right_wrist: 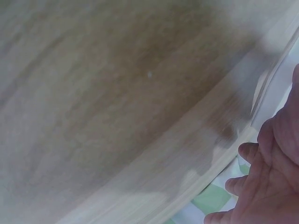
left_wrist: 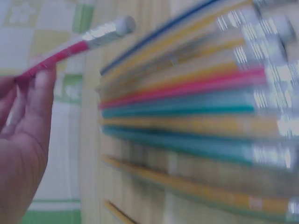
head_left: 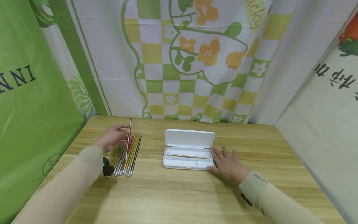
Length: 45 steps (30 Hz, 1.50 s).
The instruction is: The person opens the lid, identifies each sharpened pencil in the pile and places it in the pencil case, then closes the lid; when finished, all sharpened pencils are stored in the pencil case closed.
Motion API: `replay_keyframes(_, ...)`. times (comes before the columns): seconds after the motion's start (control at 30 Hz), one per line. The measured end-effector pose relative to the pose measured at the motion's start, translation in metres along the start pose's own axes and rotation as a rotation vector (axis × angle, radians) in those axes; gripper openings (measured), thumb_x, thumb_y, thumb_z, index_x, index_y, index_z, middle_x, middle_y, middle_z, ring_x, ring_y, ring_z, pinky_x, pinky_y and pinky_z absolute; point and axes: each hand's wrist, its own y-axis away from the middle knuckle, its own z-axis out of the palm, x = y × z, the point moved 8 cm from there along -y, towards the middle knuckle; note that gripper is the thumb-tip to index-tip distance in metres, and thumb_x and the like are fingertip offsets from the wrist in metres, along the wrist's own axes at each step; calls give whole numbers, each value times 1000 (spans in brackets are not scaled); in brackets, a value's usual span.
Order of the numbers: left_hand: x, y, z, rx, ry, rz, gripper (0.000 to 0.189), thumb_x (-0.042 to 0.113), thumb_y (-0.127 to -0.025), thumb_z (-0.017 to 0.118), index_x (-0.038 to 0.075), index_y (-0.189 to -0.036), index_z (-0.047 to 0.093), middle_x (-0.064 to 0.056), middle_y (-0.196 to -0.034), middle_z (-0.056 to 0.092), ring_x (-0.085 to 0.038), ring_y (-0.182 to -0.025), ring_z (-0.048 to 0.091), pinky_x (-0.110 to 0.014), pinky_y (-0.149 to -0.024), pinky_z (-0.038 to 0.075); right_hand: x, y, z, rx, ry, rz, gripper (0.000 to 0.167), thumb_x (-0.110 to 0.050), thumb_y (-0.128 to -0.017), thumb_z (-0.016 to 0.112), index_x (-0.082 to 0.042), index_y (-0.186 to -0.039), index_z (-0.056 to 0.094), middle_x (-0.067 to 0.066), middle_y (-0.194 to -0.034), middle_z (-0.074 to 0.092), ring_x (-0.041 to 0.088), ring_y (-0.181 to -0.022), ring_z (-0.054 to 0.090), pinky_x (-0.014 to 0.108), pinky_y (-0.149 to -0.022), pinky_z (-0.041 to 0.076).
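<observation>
- The left hand (head_left: 113, 137) pinches a red pencil (head_left: 130, 123) between thumb and fingers, near the middle of its length.
- This pencil is held above the pile of pencils (head_left: 136, 154), its point up and away from the person, its eraser end sticking out below the fingers; the left wrist view shows that end apart from the pile.
- The piled pencils lie roughly side by side, eraser ends toward the person, just beside and below the left hand; that close view is blurred.
- The right hand (head_left: 227, 165) has its fingers spread and relaxed, gripping nothing, resting at the right end of the white pencil case (head_left: 179, 164), thumb and forefinger at its edge.
- The case stands open, lid (head_left: 190, 139) raised along the far side; one yellow pencil (head_left: 187, 156) lies lengthwise inside.
- A stretch of bare table (head_left: 173, 199) separates pile from case, and a wider one runs along the near side.
- The table's far edge is near the left hand, with a curtain (head_left: 179, 99) hanging behind it.
</observation>
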Motion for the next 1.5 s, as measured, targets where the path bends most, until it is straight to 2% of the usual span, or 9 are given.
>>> replay_keyframes(0.17, 18, -3, 33, -135, 17, 45, 52, 2, -109, 44, -14, -154, 25, -3, -108, 64, -12, -93, 67, -36, -87, 58, -3, 2, -4, -12, -36, -4, 94, -70, -104, 26, 4, -161, 20, 25, -167, 21, 56, -149, 10, 81, -110, 5)
replay_keyframes(0.3, 30, -6, 60, -217, 4, 67, 50, 0, -108, 43, -16, -153, 27, -1, -105, 63, -14, -95, 66, -35, -87, 57, -4, 3, -6, -12, -26, -3, 93, -69, -104, 28, 4, -162, 20, 23, -167, 21, 55, -150, 11, 81, -111, 7)
replay_keyframes(0.57, 50, -10, 113, -323, -85, 82, 46, 0, -106, 49, -15, -148, 39, -4, -106, 65, -19, -95, 64, -37, -85, 57, -9, 6, -11, -37, -38, 8, 86, -60, -107, 35, 6, -160, 22, 24, -167, 22, 56, -150, 11, 81, -110, 6)
replay_keyframes(0.67, 54, -10, 133, -364, -146, 81, 43, 0, -105, 51, -14, -146, 45, -13, -111, 66, -20, -93, 64, -38, -83, 57, -6, 5, -9, -39, -25, 11, 86, -61, -107, 34, 5, -161, 21, 23, -167, 21, 55, -150, 11, 81, -110, 7)
replay_keyframes(0.77, 55, -13, 152, -400, -209, 78, 41, 1, -104, 53, -12, -143, 50, -26, -116, 64, -21, -92, 63, -41, -84, 57, -4, 4, -6, -27, -15, 12, 87, -63, -107, 34, 5, -161, 22, 23, -167, 21, 55, -150, 12, 81, -110, 7)
replay_keyframes(0.87, 53, -18, 169, -419, -314, 99, 38, 1, -103, 55, -10, -139, 56, -29, -119, 65, -19, -90, 64, -41, -85, 56, -6, 5, -8, -17, -10, 9, 86, -61, -107, 34, 5, -161, 24, 22, -167, 23, 55, -150, 13, 82, -110, 9)
replay_keyframes(1.07, 48, -30, 202, -438, -584, 159, 31, 0, -100, 59, -5, -129, 68, -19, -100, 71, -16, -76, 61, -25, -67, 50, -4, 4, -5, -22, 9, 5, 93, -69, -105, 25, 4, -162, 20, 23, -167, 21, 56, -150, 12, 82, -110, 8)
replay_keyframes(1.17, 44, -34, 218, -459, -659, 170, 30, -1, -99, 59, -4, -127, 69, -16, -91, 69, -15, -71, 56, -21, -61, 45, 0, 1, 1, -7, 5, 7, 96, -72, -103, 23, 3, -162, 20, 21, -167, 22, 55, -150, 12, 81, -110, 8)
replay_keyframes(1.5, 28, -55, 246, -469, -778, 236, 19, -2, -97, 62, -2, -113, 73, -1, -90, 68, -11, -79, 61, -24, -73, 53, 1, 0, 1, 13, 21, 3, 95, -72, -103, 22, 4, -161, 24, 21, -167, 24, 54, -150, 15, 81, -110, 11)
